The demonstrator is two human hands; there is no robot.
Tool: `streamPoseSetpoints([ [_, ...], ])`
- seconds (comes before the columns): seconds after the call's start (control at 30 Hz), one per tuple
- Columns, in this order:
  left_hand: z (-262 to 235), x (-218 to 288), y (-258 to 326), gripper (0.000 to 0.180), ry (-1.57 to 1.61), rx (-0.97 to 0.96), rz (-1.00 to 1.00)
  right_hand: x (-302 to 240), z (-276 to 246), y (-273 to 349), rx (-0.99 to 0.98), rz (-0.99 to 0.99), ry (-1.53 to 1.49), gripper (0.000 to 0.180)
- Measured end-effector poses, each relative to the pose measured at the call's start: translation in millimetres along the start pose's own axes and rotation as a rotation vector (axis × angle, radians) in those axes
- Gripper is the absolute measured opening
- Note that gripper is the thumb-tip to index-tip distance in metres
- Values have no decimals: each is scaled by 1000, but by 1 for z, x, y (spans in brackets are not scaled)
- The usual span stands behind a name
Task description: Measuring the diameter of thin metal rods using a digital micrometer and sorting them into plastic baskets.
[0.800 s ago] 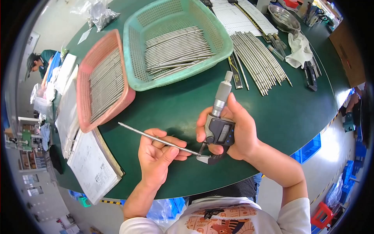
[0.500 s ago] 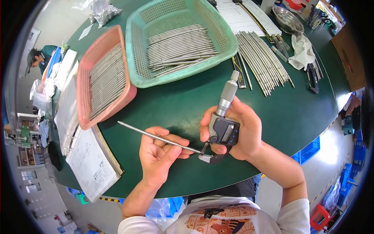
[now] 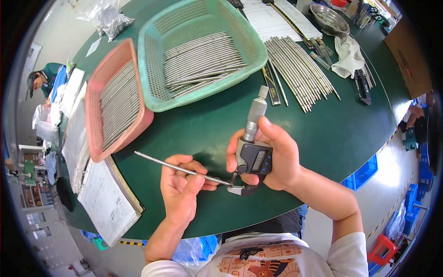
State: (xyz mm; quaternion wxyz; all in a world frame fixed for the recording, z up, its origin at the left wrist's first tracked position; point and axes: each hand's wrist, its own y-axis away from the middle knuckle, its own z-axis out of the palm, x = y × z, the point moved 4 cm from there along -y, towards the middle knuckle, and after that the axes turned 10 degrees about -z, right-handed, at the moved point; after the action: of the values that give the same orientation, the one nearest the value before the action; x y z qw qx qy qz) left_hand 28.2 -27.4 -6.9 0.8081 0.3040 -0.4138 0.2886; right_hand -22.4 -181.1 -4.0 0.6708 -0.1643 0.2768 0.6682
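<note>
My left hand (image 3: 182, 187) pinches a thin metal rod (image 3: 162, 162) between thumb and fingers. The rod slants down to the right, its right end lying at the jaws of a digital micrometer (image 3: 253, 159). Around the micrometer's dark body and frame is my right hand (image 3: 281, 159), with the thimble pointing up and away from me. My right thumb rests beside the lower part of the thimble. Whether the jaws press on the rod cannot be made out.
A green basket (image 3: 152, 90) and a pink basket (image 3: 146, 121) hold many rods. More rods (image 3: 302, 74) lie in a row on the green table (image 3: 323, 138). An open binder (image 3: 108, 198) sits left; a white glove (image 3: 347, 56) and metal bowl (image 3: 330, 21) are far right. A person (image 3: 41, 81) works at left.
The view has shifted a little, so the baskets and rods appear slightly further left. Both hands keep their hold on the rod and the micrometer, with the rod's end still at the jaws.
</note>
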Motion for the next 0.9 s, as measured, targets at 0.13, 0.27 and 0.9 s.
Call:
streamPoseSetpoints([
  [0.13, -5, -2, 0, 34, -55, 65, 8, 3, 0, 0, -3, -4, 41, 58],
  [0.27, -3, -2, -1, 34, -44, 70, -10, 2, 0, 0, 19, -2, 80, 62],
  [0.9, 0, 3, 0, 37, -27, -56, -4, 4, -3, -2, 29, 76, -91, 59],
])
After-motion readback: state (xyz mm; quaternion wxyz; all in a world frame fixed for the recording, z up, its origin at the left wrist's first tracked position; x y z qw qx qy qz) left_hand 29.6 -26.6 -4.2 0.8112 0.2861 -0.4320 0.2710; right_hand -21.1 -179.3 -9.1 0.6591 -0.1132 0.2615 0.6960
